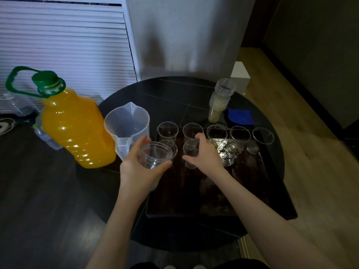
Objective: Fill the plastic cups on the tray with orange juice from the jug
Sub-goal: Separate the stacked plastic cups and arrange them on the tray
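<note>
Left hand (136,167): grips stacked cups (153,158) near the empty jug (127,126).
Right hand (202,152): holds one cup (190,152) on the tray (252,183).

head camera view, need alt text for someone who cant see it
A person's left hand holds a stack of clear plastic cups while the right hand grips a single cup on a dark tray. Five empty cups line the tray's far edge; an empty jug and orange juice bottle stand left.

There is only one camera, worn on the person's head, looking forward and down. It is close above the round tabletop (174,98), which fills the middle. The floor (310,152) shows at 3 o'clock and a wall (184,35) at 12 o'clock.
</note>
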